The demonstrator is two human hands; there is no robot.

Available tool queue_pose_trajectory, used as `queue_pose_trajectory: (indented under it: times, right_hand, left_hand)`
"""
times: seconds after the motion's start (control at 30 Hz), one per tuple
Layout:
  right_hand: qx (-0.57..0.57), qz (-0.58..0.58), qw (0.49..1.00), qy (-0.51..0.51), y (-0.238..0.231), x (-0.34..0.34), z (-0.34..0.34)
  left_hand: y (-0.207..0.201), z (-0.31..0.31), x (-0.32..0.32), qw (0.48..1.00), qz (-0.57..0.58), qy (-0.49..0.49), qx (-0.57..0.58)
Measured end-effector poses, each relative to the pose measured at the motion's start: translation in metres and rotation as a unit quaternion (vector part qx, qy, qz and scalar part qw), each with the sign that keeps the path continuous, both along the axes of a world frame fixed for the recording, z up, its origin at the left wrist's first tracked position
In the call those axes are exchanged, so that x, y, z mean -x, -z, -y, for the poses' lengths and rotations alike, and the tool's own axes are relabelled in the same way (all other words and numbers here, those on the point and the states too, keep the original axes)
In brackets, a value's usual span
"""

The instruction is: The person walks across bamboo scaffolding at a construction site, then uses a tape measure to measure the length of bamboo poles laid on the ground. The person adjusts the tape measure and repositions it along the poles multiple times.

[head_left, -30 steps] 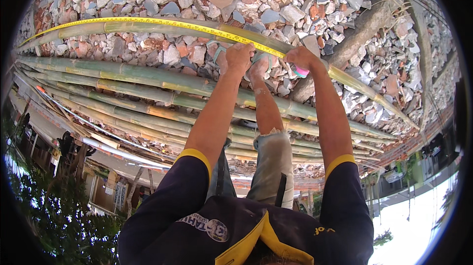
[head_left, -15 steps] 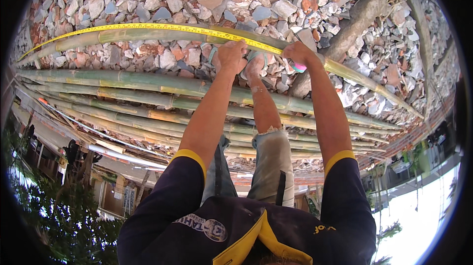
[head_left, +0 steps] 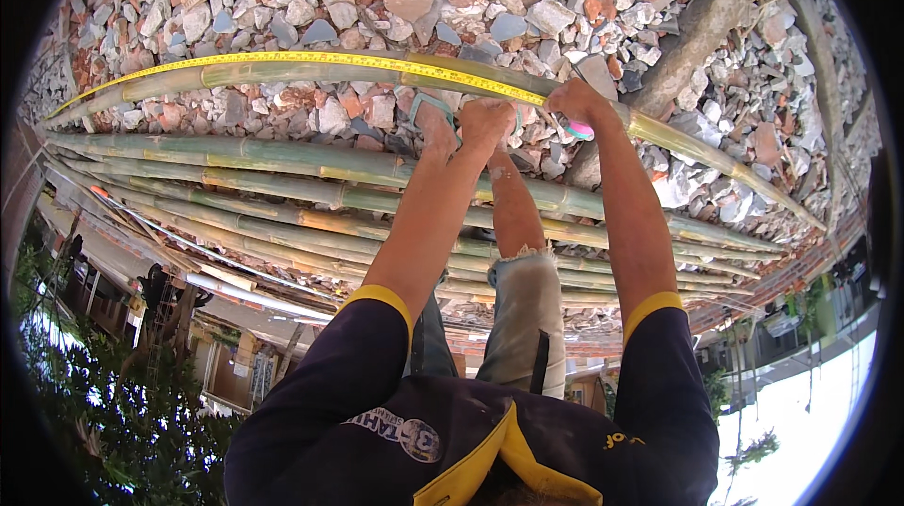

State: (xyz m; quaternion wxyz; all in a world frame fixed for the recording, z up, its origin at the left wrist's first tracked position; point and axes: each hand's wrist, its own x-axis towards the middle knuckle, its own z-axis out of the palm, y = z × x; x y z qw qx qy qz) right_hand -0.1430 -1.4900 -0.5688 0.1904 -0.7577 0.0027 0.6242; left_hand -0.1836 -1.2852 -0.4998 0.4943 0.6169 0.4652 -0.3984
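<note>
Reporter: What do the hands have?

Editor: Over broken rubble (head_left: pixel 414 5), the right hand (head_left: pixel 577 103) is closed around a pink-and-turquoise tape case (head_left: pixel 578 130). Just nearer the body, the left hand (head_left: pixel 488 120) is loosely curled; whether it grips anything cannot be told.

Reporter: And outward from there?

Editor: A yellow tape blade (head_left: pixel 358 60) runs toward the rubble's left edge over a bamboo pole (head_left: pixel 692 145). It seems to follow the pole's far side at left and cross to the near side by the case. The pole reaches on toward the rubble's right edge, past a thick log (head_left: pixel 702 49). More bamboo poles (head_left: pixel 282 153) lie side by side, nearer the wearer.

Reporter: Where might trouble start?

Editor: At the blade's far end: a slipping hook could send the tape snapping back. A slanted blade could skew a reading. Uneven stones could let the pole roll, or shift beneath the sandals (head_left: pixel 416 109).

Reporter: What escapes the lens?

Editor: The hook is too small to make out, the pole's left tip crowds the dark rim, the markings are unreadable, and the right fingers cover part of the case. The left fingertips are indistinct against the foot behind.
</note>
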Motion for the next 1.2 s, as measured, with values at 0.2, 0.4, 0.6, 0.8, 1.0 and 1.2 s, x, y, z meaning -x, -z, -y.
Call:
queue_pose_trajectory:
  times: [0.2,0.4,0.6,0.8,1.0,1.2]
  right_hand:
    - [-0.017,0.005,1.000,-0.003,-0.006,-0.004,-0.002]
    - [0.009,0.022,0.999,0.030,-0.030,-0.013,-0.010]
    - [0.033,-0.008,0.998,0.057,-0.052,-0.024,-0.021]
    - [0.001,-0.015,0.996,0.090,-0.083,-0.021,-0.025]
    - [0.039,0.058,0.994,0.078,-0.096,-0.009,-0.031]
    - [0.019,0.085,0.990,0.107,-0.105,0.004,-0.031]
  left_hand:
    - [0.009,0.014,-0.002,0.999,-0.025,0.001,-0.048]
    - [0.015,0.015,-0.002,0.997,-0.012,-0.020,-0.074]
    - [0.013,0.013,0.001,0.997,-0.029,-0.018,-0.068]
    - [0.033,0.007,0.020,0.996,-0.006,-0.036,-0.077]
    - [0.042,0.005,0.031,0.996,0.012,0.003,-0.091]
    - [0.014,0.010,0.016,0.991,0.052,0.036,-0.119]
